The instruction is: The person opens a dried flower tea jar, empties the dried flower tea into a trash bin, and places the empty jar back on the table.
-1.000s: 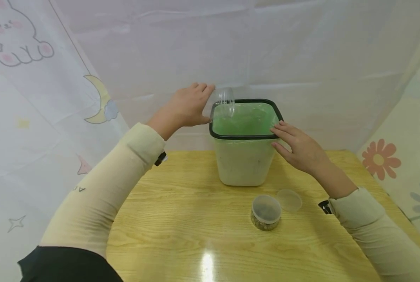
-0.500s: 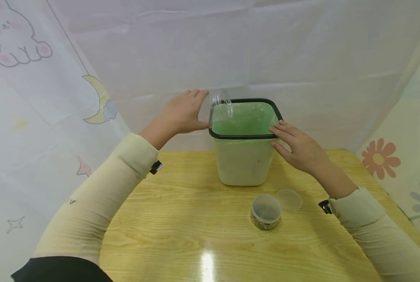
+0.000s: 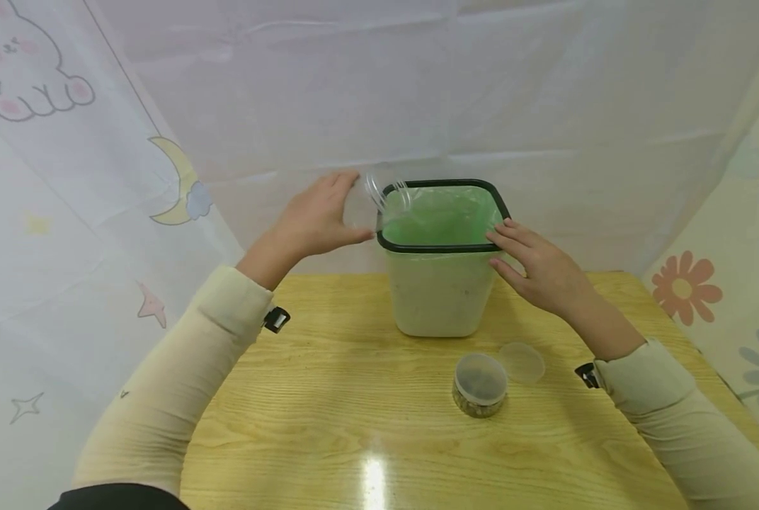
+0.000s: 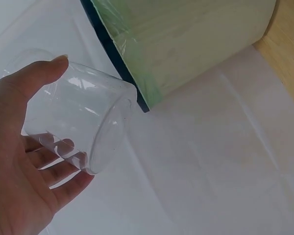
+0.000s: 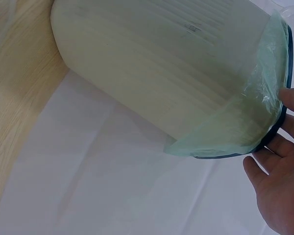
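Note:
A clear plastic jar [image 3: 389,193], tipped on its side, is gripped by my left hand [image 3: 312,219] at the bin's left rim. In the left wrist view, the thumb lies on one side of the jar [image 4: 88,107] and the fingers curve round the other. I see nothing inside it. The pale bin [image 3: 441,294] has a dark rim and a green plastic liner [image 3: 443,216]. My right hand [image 3: 541,269] rests its fairly straight fingers on the bin's right rim, with the thumb against the outer side of the liner in the right wrist view.
A short round tub [image 3: 480,386] with brownish bits in its bottom stands on the wooden table [image 3: 328,397], in front of the bin. Next to it lies a thin translucent disc [image 3: 522,363]. A pale cloth [image 3: 303,85] with printed figures hangs behind and at both sides.
My left hand has drawn back left and slightly down with the jar, which has turned in tilt. My right hand stays on the bin's rim.

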`<state>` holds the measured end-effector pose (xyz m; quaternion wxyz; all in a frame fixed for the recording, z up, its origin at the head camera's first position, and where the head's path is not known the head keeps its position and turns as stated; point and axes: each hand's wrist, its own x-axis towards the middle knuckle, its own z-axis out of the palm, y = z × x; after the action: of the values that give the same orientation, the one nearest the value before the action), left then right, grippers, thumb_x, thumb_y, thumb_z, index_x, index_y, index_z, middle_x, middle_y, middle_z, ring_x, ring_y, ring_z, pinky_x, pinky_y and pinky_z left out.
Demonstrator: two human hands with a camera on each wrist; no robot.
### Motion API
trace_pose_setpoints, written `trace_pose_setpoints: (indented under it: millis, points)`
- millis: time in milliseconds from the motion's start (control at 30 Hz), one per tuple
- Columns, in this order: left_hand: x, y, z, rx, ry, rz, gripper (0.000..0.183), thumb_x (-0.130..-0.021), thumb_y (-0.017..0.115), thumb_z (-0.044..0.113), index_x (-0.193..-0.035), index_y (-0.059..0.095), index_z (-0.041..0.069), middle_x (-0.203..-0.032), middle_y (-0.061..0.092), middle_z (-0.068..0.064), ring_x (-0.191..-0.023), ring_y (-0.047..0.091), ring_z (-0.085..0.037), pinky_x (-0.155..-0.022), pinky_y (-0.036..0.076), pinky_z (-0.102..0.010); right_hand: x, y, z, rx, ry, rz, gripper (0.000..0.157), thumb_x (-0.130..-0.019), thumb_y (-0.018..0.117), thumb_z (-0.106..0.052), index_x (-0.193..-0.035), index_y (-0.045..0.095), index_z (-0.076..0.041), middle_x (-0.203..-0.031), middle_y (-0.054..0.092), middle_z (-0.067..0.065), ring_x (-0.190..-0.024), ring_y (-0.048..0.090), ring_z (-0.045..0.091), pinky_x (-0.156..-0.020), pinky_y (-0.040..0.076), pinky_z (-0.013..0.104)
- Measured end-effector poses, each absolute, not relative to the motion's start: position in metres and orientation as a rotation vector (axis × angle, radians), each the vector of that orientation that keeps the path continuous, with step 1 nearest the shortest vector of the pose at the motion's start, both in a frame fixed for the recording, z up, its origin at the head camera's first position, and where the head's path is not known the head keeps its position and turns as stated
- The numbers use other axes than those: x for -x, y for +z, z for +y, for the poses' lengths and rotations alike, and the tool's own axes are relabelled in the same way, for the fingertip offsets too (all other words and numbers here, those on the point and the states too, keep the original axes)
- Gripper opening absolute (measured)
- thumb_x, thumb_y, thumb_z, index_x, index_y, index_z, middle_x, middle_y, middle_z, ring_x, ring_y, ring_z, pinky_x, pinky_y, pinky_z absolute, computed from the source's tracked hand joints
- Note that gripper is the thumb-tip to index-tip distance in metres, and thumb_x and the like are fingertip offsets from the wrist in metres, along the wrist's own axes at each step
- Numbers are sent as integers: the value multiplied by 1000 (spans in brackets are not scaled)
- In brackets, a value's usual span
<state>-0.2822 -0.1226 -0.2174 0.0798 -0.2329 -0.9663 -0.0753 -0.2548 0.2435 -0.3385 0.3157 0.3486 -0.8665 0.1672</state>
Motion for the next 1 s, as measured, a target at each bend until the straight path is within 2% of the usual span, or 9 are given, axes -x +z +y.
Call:
trace_pose_setpoints:
  millis: [300, 500, 733, 1000]
  points:
    - [275, -234, -135, 676, -427, -2827, 96, -84, 76, 53, -156, 32, 7, -155, 41, -13, -144, 38, -31, -112, 39, -52, 254, -338, 245, -916, 438, -2280, 56, -84, 80, -5, -136, 61, 3, -139, 57, 26, -134, 49, 42, -103, 46, 58]
    - [271, -245, -143, 655, -554, -2790, 89, -82, 80, 49, -150, 39, 8, -144, 52, -11, -131, 48, -28, -106, 45, -50, 255, -340, 245, -916, 438, -2285, 55, -85, 80, -6, -136, 61, 3, -139, 57, 26, -135, 49, 42, -103, 46, 58]
    - [262, -257, -150, 627, -653, -2776, 94, -81, 80, 49, -151, 36, 3, -145, 51, -13, -132, 49, -30, -109, 42, -48, 254, -336, 244, -899, 421, -2321, 53, -88, 77, -6, -137, 60, 3, -141, 56, 25, -136, 48, 42, -103, 45, 59]
    - [256, -265, -154, 617, -764, -2757, 95, -81, 81, 49, -153, 36, 7, -146, 50, -11, -131, 53, -30, -108, 44, -50, 257, -335, 246, -877, 403, -2356, 55, -87, 78, -7, -139, 59, 1, -142, 55, 25, -138, 46, 41, -104, 44, 60]
